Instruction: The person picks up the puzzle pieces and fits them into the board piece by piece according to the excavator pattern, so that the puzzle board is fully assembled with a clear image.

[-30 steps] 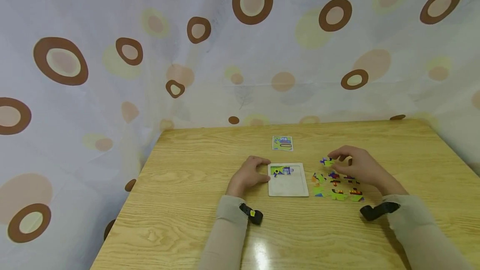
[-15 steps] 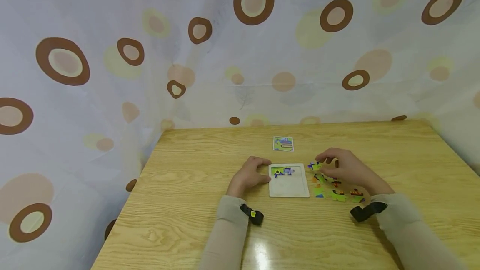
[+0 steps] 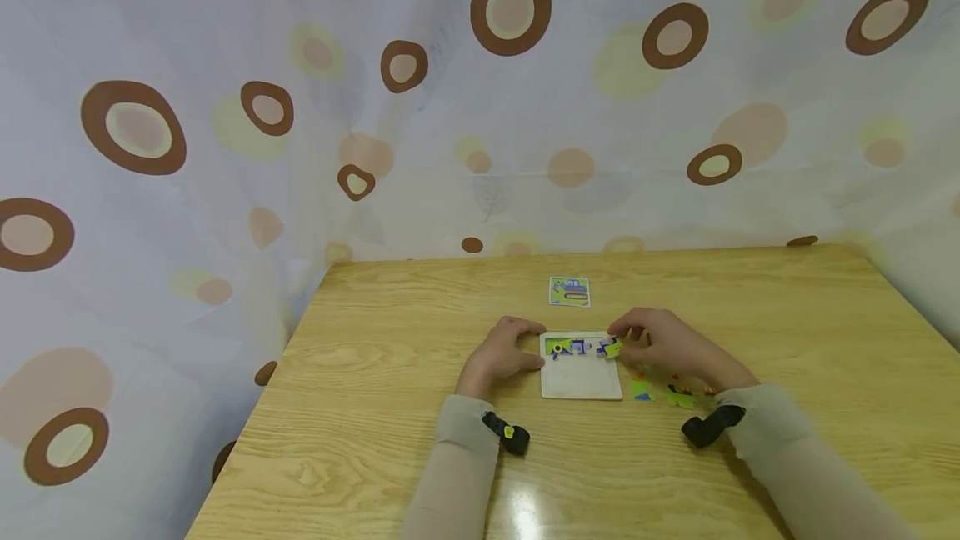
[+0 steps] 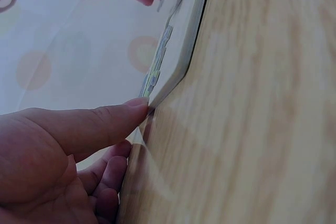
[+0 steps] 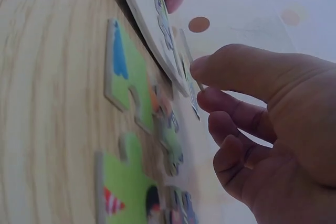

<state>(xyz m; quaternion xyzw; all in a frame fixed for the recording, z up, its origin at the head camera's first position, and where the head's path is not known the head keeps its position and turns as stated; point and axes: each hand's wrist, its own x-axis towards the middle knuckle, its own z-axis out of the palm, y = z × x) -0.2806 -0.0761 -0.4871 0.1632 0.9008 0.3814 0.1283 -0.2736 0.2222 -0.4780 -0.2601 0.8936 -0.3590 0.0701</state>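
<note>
My right hand (image 3: 671,344) pinches a green and purple jigsaw piece (image 3: 611,348) between thumb and fingers, over the upper right part of a white puzzle tray (image 3: 581,382). In the right wrist view the piece is thin and edge-on beneath the thumb (image 5: 226,72). Two joined jigsaw pieces (image 3: 568,347), green and purple, lie along the tray's top left. My left hand (image 3: 501,357) touches the tray's left edge with a spread thumb and forefinger; the left wrist view has the thumb (image 4: 113,121) against the tray's rim, its other fingers loosely bent.
Loose jigsaw pieces (image 3: 681,396) lie right of the tray, partly hidden under my right hand and wrist. Behind the tray is a small picture card (image 3: 570,292) of a digger. The wooden table (image 3: 390,340) meets a spotted cloth backdrop (image 3: 570,107).
My right hand has carried the pinched jigsaw piece left, from the loose pieces to over the tray's upper right. My left hand has stayed at the tray's left edge.
</note>
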